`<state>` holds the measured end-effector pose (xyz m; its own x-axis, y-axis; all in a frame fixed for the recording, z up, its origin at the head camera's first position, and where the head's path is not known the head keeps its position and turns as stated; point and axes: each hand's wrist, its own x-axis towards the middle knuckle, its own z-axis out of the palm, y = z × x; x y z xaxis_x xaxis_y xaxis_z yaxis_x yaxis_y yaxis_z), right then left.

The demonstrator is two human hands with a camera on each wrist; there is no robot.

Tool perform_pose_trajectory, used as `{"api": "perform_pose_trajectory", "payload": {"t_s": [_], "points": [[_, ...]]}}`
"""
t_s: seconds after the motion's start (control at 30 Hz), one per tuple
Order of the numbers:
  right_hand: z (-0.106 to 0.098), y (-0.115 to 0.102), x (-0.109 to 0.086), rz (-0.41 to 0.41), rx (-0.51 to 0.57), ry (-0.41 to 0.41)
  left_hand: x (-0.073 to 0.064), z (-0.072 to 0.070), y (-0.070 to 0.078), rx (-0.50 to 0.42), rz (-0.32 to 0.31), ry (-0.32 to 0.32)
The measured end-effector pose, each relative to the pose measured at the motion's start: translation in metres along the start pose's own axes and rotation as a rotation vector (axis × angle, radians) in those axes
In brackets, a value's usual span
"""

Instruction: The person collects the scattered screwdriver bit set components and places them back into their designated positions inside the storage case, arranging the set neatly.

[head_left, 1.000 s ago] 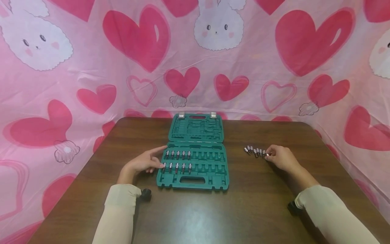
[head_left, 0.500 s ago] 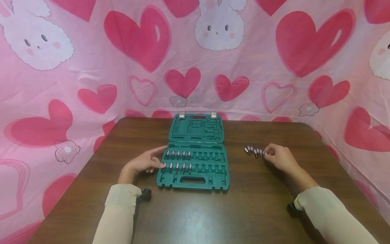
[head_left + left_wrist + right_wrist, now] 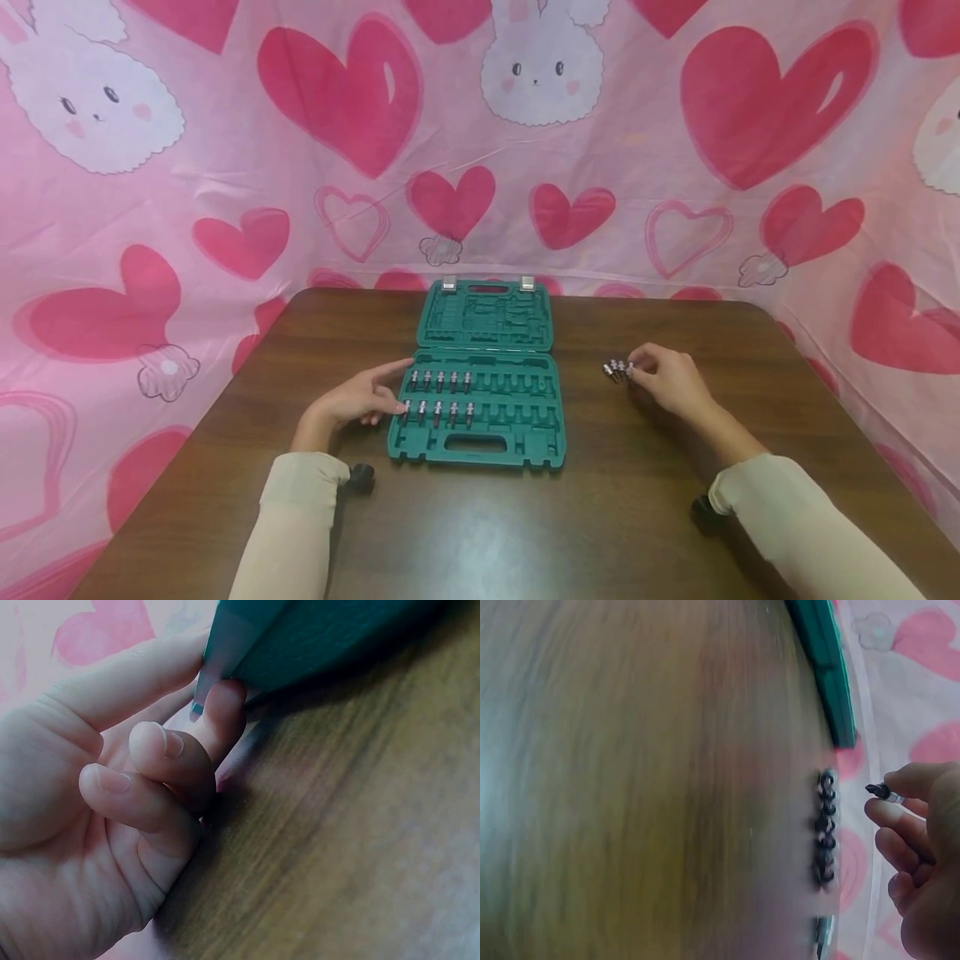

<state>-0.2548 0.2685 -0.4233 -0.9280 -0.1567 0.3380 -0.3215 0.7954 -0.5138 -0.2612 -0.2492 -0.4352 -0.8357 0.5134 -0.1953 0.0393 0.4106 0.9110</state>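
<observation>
An open green tool case lies in the middle of the brown table, with two rows of several metal bits standing in its left slots. My left hand rests against the case's left edge, thumb and a fingertip touching it and the other fingers loosely curled. My right hand is at the right end of a short row of loose bits on the table. In the right wrist view its thumb and forefinger pinch one bit just above that row of bits.
The case's lid lies flat behind the base, towards the pink heart-and-bunny cloth that walls in the table on three sides. One more bit lies apart from the row. The case's right slots hold nothing.
My right hand has slid left along the row of loose bits and now covers its right part, with one bit pinched. The left hand and the case have stayed still.
</observation>
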Motion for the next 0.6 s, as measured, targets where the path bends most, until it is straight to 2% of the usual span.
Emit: {"api": "perform_pose_trajectory", "payload": {"t_s": [0.23,0.43,0.6], "points": [[0.008,-0.019,0.006,0.037,0.048,-0.030,0.000,0.000,-0.001,0.006,0.010,-0.002],[0.017,-0.035,0.010,0.021,0.088,-0.035,0.000,-0.001,-0.001,0.001,0.005,0.000],[0.022,-0.045,0.010,0.062,0.136,-0.094,0.000,-0.001,0.000,0.003,-0.005,0.011]]}}
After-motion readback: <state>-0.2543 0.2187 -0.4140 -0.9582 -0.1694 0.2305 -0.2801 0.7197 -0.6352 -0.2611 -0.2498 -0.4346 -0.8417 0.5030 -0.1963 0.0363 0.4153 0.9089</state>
